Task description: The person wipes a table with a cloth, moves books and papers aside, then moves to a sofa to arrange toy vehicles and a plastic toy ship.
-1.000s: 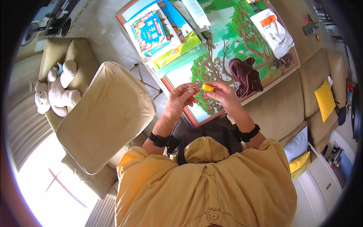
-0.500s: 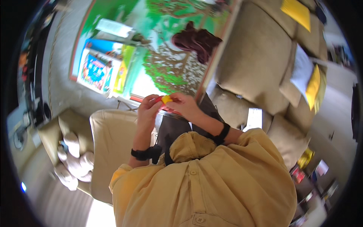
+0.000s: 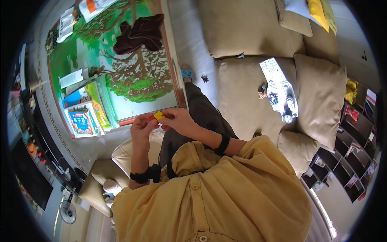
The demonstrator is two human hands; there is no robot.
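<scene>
My left hand (image 3: 141,126) pinches a small red block (image 3: 151,118) between thumb and fingers. Touching it is a small yellow block (image 3: 160,115), gripped in the fingertips of my right hand (image 3: 180,122). The two pieces look like toy building bricks, side by side between my hands; whether they are locked together I cannot tell. Both hands are closed and meet in front of my body, by the near edge of a glossy table (image 3: 137,105) with a tree picture on its top. Fingers cover part of each piece.
A dark maroon cloth (image 3: 139,34) and several colourful books (image 3: 82,121) lie on the table. To the right stands a brown sofa (image 3: 242,92) with a white-and-grey object (image 3: 280,88) on it. A beige chair (image 3: 127,151) is at my left, a dark shelf (image 3: 350,161) far right.
The view has swung round to the right, so the table sits further left and more of the sofa and shelf shows. Both hands keep hold of the red and yellow blocks.
</scene>
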